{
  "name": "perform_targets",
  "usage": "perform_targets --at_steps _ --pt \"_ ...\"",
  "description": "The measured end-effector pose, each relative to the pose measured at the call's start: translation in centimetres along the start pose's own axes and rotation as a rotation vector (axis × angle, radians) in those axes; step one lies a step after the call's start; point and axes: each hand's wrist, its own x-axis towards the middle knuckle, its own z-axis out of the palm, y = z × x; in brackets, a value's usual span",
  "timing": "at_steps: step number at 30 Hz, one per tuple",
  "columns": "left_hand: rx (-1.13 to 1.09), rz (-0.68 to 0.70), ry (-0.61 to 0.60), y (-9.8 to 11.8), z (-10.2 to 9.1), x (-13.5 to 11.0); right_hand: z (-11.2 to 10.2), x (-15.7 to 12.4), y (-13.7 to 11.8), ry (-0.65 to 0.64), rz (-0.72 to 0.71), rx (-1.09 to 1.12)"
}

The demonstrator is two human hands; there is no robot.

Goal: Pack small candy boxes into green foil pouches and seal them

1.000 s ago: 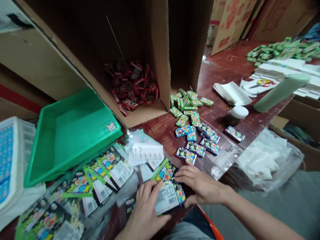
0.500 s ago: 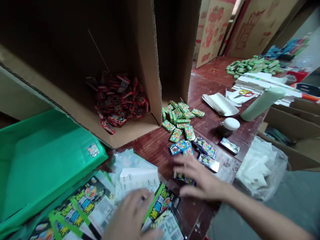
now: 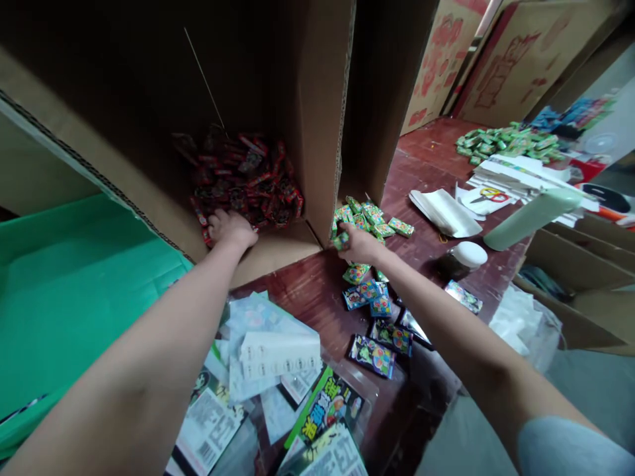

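My left hand (image 3: 231,229) reaches into a cardboard box (image 3: 278,254), its fingers curled at the front of a pile of small red packets (image 3: 258,178). A small red packet is at its fingers, partly hidden by them. To the right, my right hand (image 3: 362,243) pinches a small green box (image 3: 340,241) beside the box's edge. Around that hand lie more small green boxes (image 3: 373,213). Blue boxes (image 3: 361,294) and dark purple boxes (image 3: 373,356) lie nearer on the red-brown table (image 3: 317,301).
A green-lined tray (image 3: 89,264) stands at left. Printed pouches (image 3: 327,403) and white label sheets (image 3: 280,354) lie in front. At right are a lidded jar (image 3: 461,259), a pale green cylinder (image 3: 530,218), scissors (image 3: 489,196) and a far heap of green boxes (image 3: 510,142).
Both hands have moved forward: the left from the pouches into the cardboard box, the right from the dark boxes to the green ones. The dark boxes lie rearranged, and the view has shifted.
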Motion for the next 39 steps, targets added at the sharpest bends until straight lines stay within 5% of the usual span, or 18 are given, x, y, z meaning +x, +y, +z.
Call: perform_targets --at_steps 2,5,9,11,13,16,22,33,39 --pt "-0.004 0.062 0.135 0.5 -0.4 -3.1 -1.0 -3.8 1.4 0.047 -0.083 0.103" --pt "-0.08 0.325 0.254 1.9 -1.2 -12.1 -0.6 -12.5 2.9 0.29 -0.281 0.332" --pt "-0.242 0.633 -0.025 3.4 -0.7 -27.7 4.3 -25.9 3.2 0.454 -0.27 0.236" --pt "-0.278 0.698 -0.191 3.8 0.5 -33.6 6.8 -31.0 3.4 0.358 -0.218 0.157" --pt "-0.267 0.727 -0.301 4.0 2.1 -37.1 7.9 -33.9 4.1 0.204 -0.211 0.157" --pt "-0.214 0.773 -0.352 4.4 3.8 -38.4 7.1 -34.4 5.9 0.029 -0.309 0.214" --pt "-0.16 0.79 -0.31 5.6 4.5 -38.0 4.8 -30.3 8.5 -0.152 -0.539 0.235" --pt "-0.169 0.699 -0.313 5.8 4.7 -39.6 7.0 -28.2 6.7 -0.182 -0.603 0.181" --pt "0.025 0.547 -0.186 7.3 2.3 -38.9 5.2 -29.8 7.9 0.001 -0.454 0.212"
